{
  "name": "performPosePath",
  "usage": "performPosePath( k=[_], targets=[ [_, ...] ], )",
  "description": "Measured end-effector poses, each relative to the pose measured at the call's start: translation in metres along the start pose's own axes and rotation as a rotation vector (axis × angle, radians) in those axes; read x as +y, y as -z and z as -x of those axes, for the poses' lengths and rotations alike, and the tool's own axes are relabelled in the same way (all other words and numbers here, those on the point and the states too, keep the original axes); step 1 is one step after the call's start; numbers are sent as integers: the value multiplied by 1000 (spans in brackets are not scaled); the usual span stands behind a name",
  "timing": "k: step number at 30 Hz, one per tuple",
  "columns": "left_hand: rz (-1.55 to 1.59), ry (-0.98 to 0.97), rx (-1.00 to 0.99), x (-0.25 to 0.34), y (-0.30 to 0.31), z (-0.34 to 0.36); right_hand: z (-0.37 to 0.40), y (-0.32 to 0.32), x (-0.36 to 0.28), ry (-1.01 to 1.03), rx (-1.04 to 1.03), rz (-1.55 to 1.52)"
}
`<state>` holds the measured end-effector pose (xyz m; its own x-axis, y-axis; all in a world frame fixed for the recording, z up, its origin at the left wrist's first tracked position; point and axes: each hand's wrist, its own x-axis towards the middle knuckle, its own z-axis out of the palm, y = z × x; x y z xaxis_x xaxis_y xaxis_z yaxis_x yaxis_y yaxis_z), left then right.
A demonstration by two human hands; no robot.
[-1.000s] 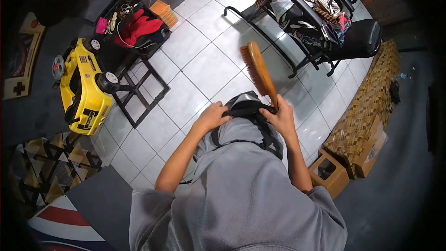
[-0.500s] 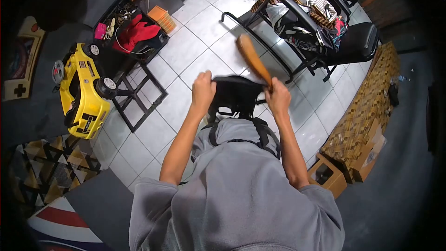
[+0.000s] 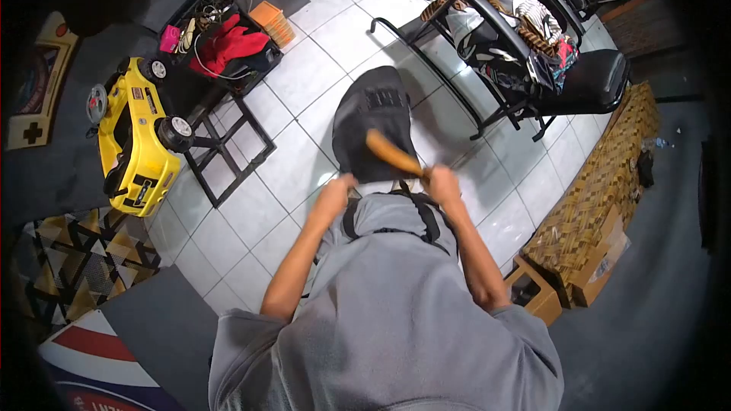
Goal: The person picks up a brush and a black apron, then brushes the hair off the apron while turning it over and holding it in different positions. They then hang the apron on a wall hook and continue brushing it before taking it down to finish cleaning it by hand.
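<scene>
A black bag (image 3: 373, 118) with a webbing-like panel stretches forward from my lap, above the tiled floor. My left hand (image 3: 335, 192) is closed at its near left edge, seemingly gripping it. In my right hand (image 3: 442, 185) is the end of a curved wooden brush (image 3: 390, 154), its handle wrapped by my fingers. The brush is over the near right part of the bag, smeared by motion. Its bristles cannot be made out, nor whether it touches the bag. Dark straps (image 3: 428, 217) lie across my lap.
A yellow toy car (image 3: 141, 156) and a black metal frame (image 3: 232, 156) stand left. Beyond is a black case (image 3: 259, 68) with red cloth and cables, beside an orange basket (image 3: 272, 24). Black chairs (image 3: 590, 84) holding clothes stand right, near a woven box (image 3: 586, 198) and cardboard.
The black bag has swung out forward and now shows its broad face. Both hands have come down closer to my body. The brush has moved from beyond the bag to over it.
</scene>
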<state>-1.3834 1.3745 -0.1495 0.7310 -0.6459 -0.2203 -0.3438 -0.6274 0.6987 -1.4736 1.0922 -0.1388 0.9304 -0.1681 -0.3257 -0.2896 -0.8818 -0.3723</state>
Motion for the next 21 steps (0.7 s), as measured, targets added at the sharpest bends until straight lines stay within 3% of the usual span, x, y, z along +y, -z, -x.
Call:
performPosePath(
  k=[1, 3, 7, 10, 12, 13, 15, 17, 19, 21],
  targets=[
    [12, 48, -80, -5, -10, 12, 1, -17, 5, -22, -124, 52],
    [60, 170, -91, 2, -3, 15, 9, -14, -3, -12, -149, 18],
    [87, 63, 33, 18, 0, 10, 12, -1, -14, -106, -137, 44],
    [191, 59, 175, 24, -1, 6, 8, 1, -16, -66, -157, 20],
    [336, 101, 288, 22, 3, -8, 4, 21, -31, -48, -10, -76],
    [167, -10, 409, 28, 16, -17, 3, 35, -40, -41, 60, -125],
    [208, -72, 633, 55, 44, -33, -7, 64, -50, -9, 169, -206],
    [162, -150, 761, 84, 83, -41, -8, 98, -67, 161, 401, -268],
    [436, -168, 817, 132, 126, -36, 6, 142, -94, 298, 570, -342],
    [116, -370, 950, 161, 156, -17, 17, 159, -105, 409, 765, -360]
  ],
)
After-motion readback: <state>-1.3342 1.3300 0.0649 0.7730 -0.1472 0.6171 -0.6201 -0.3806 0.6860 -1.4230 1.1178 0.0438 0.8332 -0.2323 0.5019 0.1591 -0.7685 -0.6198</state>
